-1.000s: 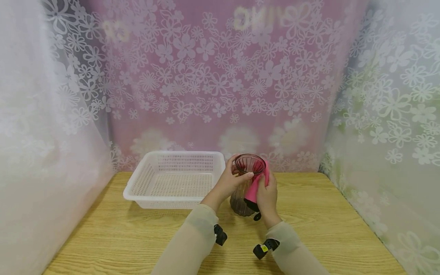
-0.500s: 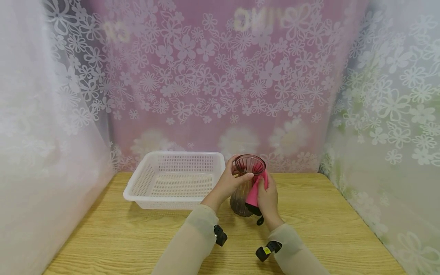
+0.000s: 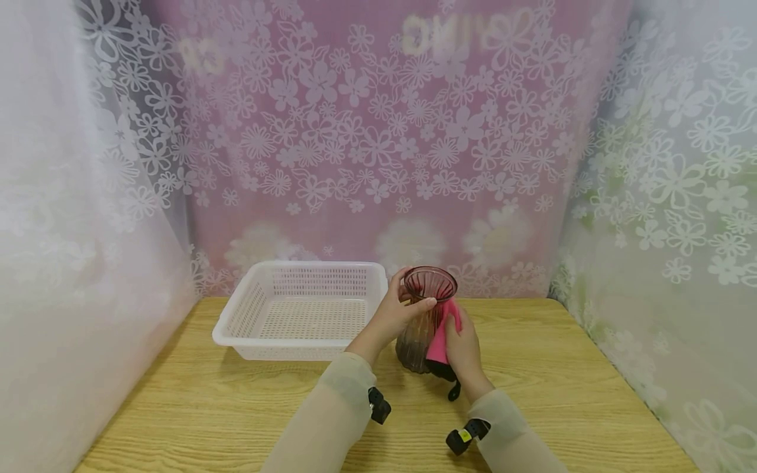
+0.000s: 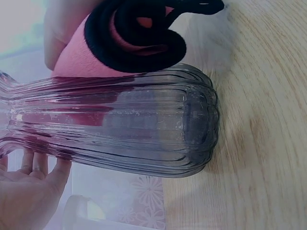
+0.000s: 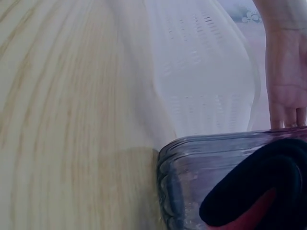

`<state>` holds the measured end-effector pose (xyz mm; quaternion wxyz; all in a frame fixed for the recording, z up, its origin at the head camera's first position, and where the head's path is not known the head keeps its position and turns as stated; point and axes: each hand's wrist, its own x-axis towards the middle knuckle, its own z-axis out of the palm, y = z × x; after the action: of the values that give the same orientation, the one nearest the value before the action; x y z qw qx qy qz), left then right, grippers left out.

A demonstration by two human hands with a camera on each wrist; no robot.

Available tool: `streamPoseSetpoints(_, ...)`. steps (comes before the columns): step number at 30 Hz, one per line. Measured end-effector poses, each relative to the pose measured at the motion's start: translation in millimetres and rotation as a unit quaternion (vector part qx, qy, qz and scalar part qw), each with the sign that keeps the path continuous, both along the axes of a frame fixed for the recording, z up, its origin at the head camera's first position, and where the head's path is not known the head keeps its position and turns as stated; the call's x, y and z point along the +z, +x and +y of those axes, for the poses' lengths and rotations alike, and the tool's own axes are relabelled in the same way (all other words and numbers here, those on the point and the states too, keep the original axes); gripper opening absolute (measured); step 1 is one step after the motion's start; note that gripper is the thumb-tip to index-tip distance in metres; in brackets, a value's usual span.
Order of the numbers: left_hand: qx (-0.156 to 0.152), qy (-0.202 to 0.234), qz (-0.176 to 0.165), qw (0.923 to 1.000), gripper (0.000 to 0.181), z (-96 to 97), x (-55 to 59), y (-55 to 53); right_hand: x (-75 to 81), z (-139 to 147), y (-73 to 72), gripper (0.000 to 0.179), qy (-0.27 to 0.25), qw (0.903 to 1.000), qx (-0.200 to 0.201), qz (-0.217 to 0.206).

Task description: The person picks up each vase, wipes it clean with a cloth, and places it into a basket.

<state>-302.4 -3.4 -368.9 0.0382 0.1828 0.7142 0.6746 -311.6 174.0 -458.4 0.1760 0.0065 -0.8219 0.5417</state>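
A: Count of items?
B: One ribbed glass vase (image 3: 414, 338), one pink cloth (image 3: 439, 347) with black edging, one white perforated basket (image 3: 284, 341), and one wood-grain table (image 3: 284, 420). Two hands present; two black wrist devices, one at the left sleeve (image 3: 379, 405), one at the right (image 3: 467, 436).

A: Position of the vase?
B: Between the two hands, mouth up, to the right of the basket. Contact between its base and the table cannot be confirmed.

A: Condition of the left hand (image 3: 395, 315)?
B: Grasping the vase at its neck from the left side, thumb on the near side just below the rim, fingers around the far side.

A: And the right hand (image 3: 464, 345)?
B: Gripping the cloth at the vase's right side, lower than the left hand. The cloth lies against the glass, a black loop hanging from its lower end.
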Motion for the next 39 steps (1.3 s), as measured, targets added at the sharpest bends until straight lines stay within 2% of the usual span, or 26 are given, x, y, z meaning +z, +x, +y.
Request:
streamPoseSetpoints(9,0.001,0.001,0.002,1.0,0.088,0.4,-0.7,-0.7,-9.5,7,-1.3,0.05,0.016,0.9983,0.012,-0.056)
streamPoseSetpoints(15,0.006,-0.001,-0.001,1.0,0.088,0.9,-0.8,-0.6,-14.4,12,-3.7,0.049,0.037,0.9961,0.024,-0.077)
streamPoseSetpoints(22,0.017,-0.004,0.001,0.9998,0.09,7.2,-26.9,-24.3,-22.6,16,-7.4,0.049,0.049,0.9939,0.037,-0.092)
streamPoseSetpoints(24,0.018,-0.006,0.006,0.9998,0.091,7.5,-29.0,-26.0,-24.5,18,-8.5,0.05,0.054,0.993,0.036,-0.099)
streamPoseSetpoints(27,0.016,-0.011,0.006,0.9998,0.091,6.2,-24.5,-22.2,-26.9,19,-10.4,0.05,0.061,0.9915,0.035,-0.11)
streamPoseSetpoints(33,0.004,-0.012,-0.001,0.9999,0.086,1.3,-3.6,-5.2,-27.9,21,-11.7,0.046,0.073,0.99,0.038,-0.115)
streamPoseSetpoints(35,0.002,-0.014,-0.001,0.9999,0.086,1.4,-4.8,-6.9,-26.6,21,-11.0,0.045,0.078,0.9896,0.039,-0.114)
streamPoseSetpoints(39,0.006,-0.015,-0.001,0.9999,0.089,4.1,-17.2,-17.3,-21.5,21,-8.5,0.045,0.086,0.9875,0.046,-0.124)
